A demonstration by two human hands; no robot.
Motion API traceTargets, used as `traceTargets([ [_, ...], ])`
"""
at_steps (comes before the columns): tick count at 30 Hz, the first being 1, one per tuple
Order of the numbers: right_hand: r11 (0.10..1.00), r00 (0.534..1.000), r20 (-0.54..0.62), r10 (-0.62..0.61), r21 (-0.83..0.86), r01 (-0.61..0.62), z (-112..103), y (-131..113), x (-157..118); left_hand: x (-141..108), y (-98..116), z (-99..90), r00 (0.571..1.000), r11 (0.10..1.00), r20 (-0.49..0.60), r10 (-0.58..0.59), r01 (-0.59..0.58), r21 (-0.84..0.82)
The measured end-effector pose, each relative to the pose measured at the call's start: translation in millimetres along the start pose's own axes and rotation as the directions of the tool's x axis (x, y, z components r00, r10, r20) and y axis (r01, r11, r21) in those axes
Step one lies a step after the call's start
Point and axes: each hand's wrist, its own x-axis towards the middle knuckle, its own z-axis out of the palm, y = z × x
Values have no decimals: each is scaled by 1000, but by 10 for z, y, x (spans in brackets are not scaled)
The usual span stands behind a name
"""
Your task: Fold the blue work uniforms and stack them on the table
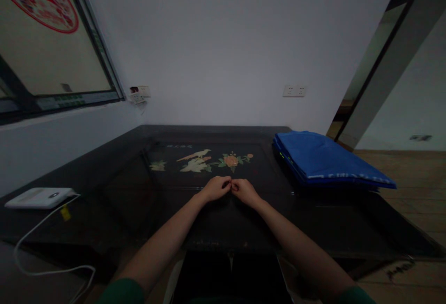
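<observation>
My left hand rests on the dark table with its fingers curled into a loose fist. Beside it my right hand is closed the same way, and the two meet at the thumbs and forefingers. No object shows in or between them. Just beyond the hands, a picture of a bird and flowers decorates the tabletop. To the right of my right hand lies a folded blue sheet or bag, stacked in layers.
A white box-shaped device lies at the table's left end, with a white cable hanging over the front edge. Behind the table stands a wall with a socket plate. A window is at the left.
</observation>
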Motion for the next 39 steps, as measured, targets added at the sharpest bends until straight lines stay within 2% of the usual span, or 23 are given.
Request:
traceTargets([
  [23, 1000, 1000, 19, 12, -5, -12, 12, 22, 13, -2, -15, 16, 1000, 1000, -6, -3, 3, -4],
  [39, 997, 998, 10, 66, -38, -65, -12, -57, -19, 43, -98, 93, 1000, 1000, -21, 4, -5, -25],
])
